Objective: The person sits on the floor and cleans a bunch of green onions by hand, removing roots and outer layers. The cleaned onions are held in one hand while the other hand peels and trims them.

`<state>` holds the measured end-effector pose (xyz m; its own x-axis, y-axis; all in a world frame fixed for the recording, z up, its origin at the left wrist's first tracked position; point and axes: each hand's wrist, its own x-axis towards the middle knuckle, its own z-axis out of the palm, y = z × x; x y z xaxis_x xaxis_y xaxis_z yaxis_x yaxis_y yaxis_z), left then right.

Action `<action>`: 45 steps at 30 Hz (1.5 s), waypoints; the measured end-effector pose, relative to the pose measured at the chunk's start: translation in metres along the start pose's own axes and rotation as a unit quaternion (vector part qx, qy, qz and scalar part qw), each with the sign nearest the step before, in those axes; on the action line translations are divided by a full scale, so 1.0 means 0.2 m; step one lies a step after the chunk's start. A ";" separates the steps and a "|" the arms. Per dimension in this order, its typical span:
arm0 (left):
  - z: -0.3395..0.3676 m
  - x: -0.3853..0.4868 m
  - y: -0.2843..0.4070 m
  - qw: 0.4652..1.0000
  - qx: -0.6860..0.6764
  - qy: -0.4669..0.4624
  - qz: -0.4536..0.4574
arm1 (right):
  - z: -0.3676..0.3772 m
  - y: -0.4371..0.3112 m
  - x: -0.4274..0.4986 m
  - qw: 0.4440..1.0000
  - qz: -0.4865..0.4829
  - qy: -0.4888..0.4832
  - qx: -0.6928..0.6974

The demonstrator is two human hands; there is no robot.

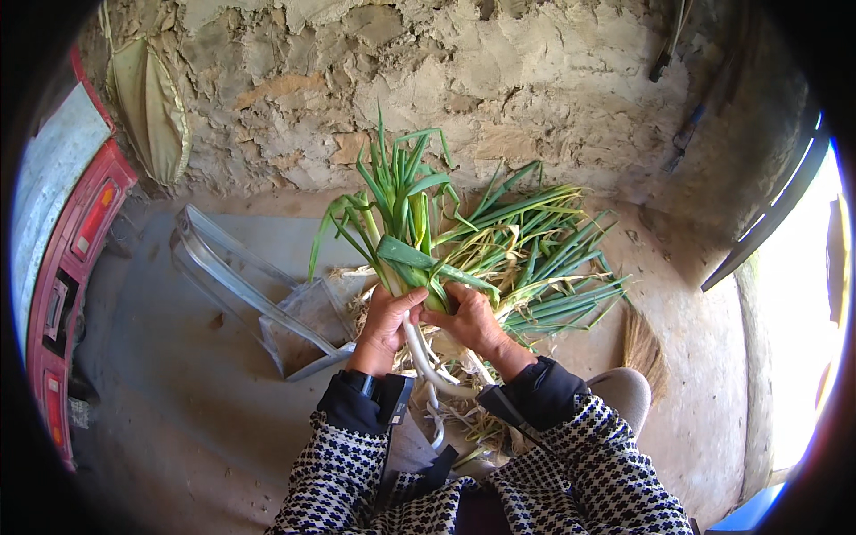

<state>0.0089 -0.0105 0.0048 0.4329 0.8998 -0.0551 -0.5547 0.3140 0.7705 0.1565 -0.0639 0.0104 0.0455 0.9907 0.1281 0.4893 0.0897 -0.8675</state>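
Note:
A bunch of long green onions (404, 200) stands up from between my two hands, green leaves pointing away from me and white stalks hanging towards my lap. My left hand (384, 328) grips the bunch on its left side, thumb across the stalks. On the other side my right hand (471, 321) holds it too, its fingers near a broad folded leaf (435, 261). Behind and to the right, a heap of green onions (562, 274) lies on the floor. Pale peeled skins and trimmings (478, 441) are scattered below my hands.
A metal dustpan (314, 321) with a long handle rests left of the heap. Broom bristles (645, 348) show at the right. A rough earthen wall (414, 80) rises behind. The red rear of a vehicle (80, 267) borders the left; a bright doorway (802, 301) lies right.

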 end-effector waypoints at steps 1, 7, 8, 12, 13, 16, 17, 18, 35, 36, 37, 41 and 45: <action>0.00 0.00 0.00 1.000 0.003 0.009 -0.001 | 0.01 -0.01 0.01 0.997 -0.018 0.001 0.073; 0.02 -0.01 -0.01 1.000 0.006 -0.006 -0.009 | -0.02 -0.06 0.08 0.981 0.058 0.036 0.182; 0.02 -0.01 -0.01 1.000 0.012 -0.008 -0.010 | -0.03 -0.07 0.09 0.973 0.085 0.034 0.213; 0.03 0.01 -0.02 1.000 0.017 0.005 0.003 | -0.05 -0.11 0.10 0.904 0.133 0.041 0.405; 0.02 0.01 -0.02 1.000 0.016 0.011 0.007 | -0.04 -0.11 0.09 0.887 0.148 0.042 0.435; 0.02 0.01 -0.01 0.998 0.010 0.062 0.015 | -0.03 -0.12 0.07 0.844 0.167 0.021 0.509; 0.01 0.01 0.00 0.998 0.004 0.066 0.018 | -0.02 -0.11 0.07 0.827 0.143 0.012 0.543; 0.01 0.02 0.00 0.997 0.002 0.071 0.019 | -0.01 -0.11 0.06 0.809 0.132 0.015 0.572; -0.11 0.03 0.12 0.983 -0.046 0.102 0.148 | -0.18 0.61 -0.26 0.978 0.058 -0.196 -0.043; -0.12 0.03 0.12 0.983 -0.048 0.088 0.153 | -0.16 0.69 -0.32 0.980 -0.072 -0.175 -0.066; -0.12 0.03 0.12 0.982 -0.051 0.104 0.152 | -0.15 0.77 -0.38 0.958 -0.236 -0.143 -0.071; -0.16 0.03 0.14 0.976 -0.090 0.108 0.167 | -0.31 0.98 -0.53 0.819 0.025 -0.429 -0.381; -0.22 0.04 0.15 0.975 -0.141 0.047 0.166 | -0.35 0.93 -0.50 0.788 0.100 -0.429 -0.430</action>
<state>-0.0357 0.0190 0.0005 0.1371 0.9855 0.0997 -0.8318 0.0599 0.5518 0.3036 -0.1538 -0.1306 -0.2293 0.7131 -0.6625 0.9730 0.1865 -0.1361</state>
